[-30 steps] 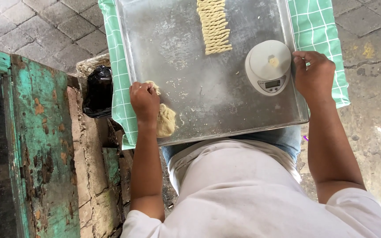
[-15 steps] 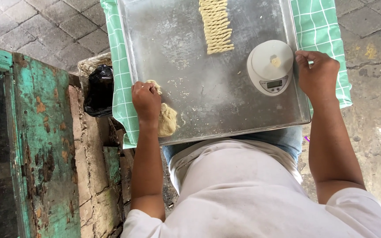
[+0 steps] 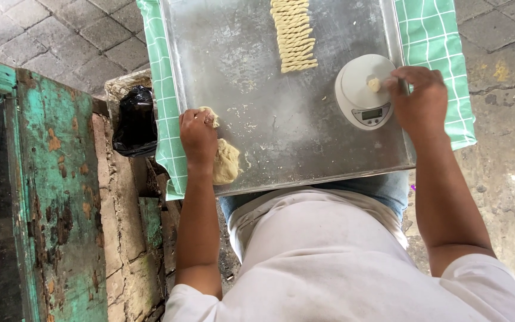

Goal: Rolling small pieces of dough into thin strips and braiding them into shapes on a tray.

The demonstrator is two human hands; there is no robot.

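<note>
- Since half a second ago the right hand (image 3: 421,101) has moved from the tray's edge in over the white kitchen scale (image 3: 365,90); its fingertips now touch a small piece of dough (image 3: 375,84) on the scale's round plate.
- Whether that grip pinches the piece or only rests against it cannot be told; the fingers hide the contact.
- The left hand (image 3: 198,136) has stayed at the near left corner of the metal tray (image 3: 281,131), closed on a lump of dough (image 3: 226,161); a bit of dough shows past the knuckles, the rest of the hold is covered.
- A row of twisted dough strips (image 3: 294,36) lies at the far middle of the tray, cut off by the top edge.
- A green checked cloth (image 3: 430,36) lies under the tray.
- A black bag (image 3: 135,119) sits left of it, contents unseen.
</note>
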